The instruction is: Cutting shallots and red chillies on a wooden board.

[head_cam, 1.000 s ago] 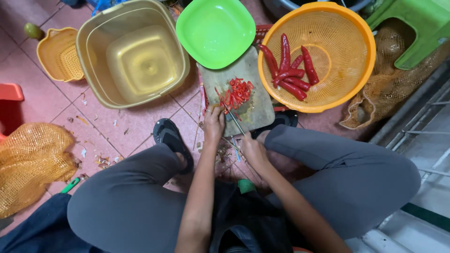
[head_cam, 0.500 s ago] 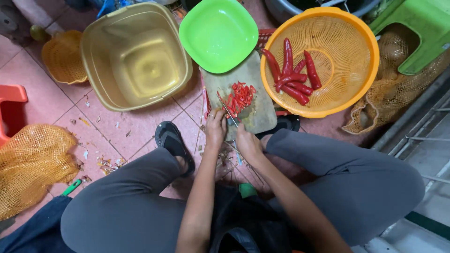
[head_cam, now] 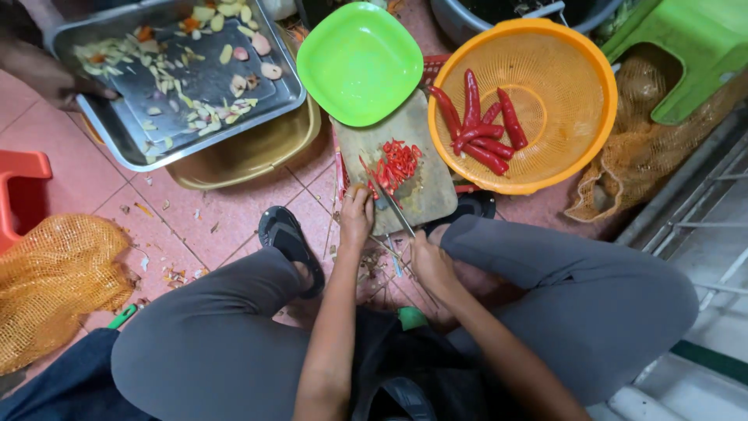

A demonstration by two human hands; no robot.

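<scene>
Metal tray (head_cam: 125,132) newly arrived; chilli (head_cam: 366,173) under left fingers (head_cam: 357,204).

I take the wooden cutting board (head_cam: 421,183) as my landmark. On its middle lies a small heap of cut red chili pieces (head_cam: 400,160). My left hand (head_cam: 357,216) rests at the board's near edge, and my right hand (head_cam: 431,263), just below the board, holds a knife (head_cam: 392,201) whose blade lies across it. Touching the board's far edge is a green plate (head_cam: 360,62). To the right of the board stands an orange basket (head_cam: 573,78) with whole red chilies (head_cam: 483,125). Far left, another person's hand (head_cam: 51,78) holds a metal tray (head_cam: 117,129) of sliced vegetables.
</scene>
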